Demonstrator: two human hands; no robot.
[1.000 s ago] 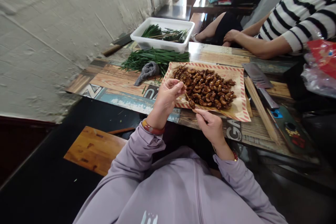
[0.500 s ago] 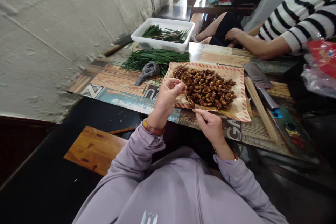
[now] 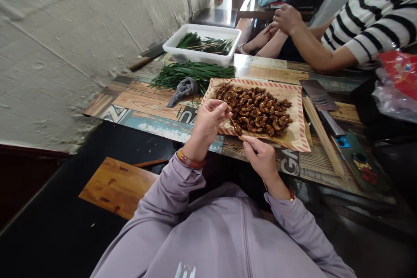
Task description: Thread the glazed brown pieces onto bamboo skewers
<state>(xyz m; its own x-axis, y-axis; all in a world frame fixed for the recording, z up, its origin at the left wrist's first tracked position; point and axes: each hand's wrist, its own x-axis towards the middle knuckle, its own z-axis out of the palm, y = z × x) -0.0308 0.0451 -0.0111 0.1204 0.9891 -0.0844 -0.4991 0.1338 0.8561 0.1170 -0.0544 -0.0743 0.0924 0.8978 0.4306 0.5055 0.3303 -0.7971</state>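
by the table's [image 3: 146,105] near edge, left hand [image 3: 208,118] pinches the skewer's [image 3: 233,123] tip; right hand's [image 3: 260,156] grip clenches its base.

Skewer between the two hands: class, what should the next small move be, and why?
Probably push the brown piece further down the skewer toward the right hand. The right hand pinches the lower end, the left hand closes on the upper end, and the piece sits between them, with many more heaped on the tray.
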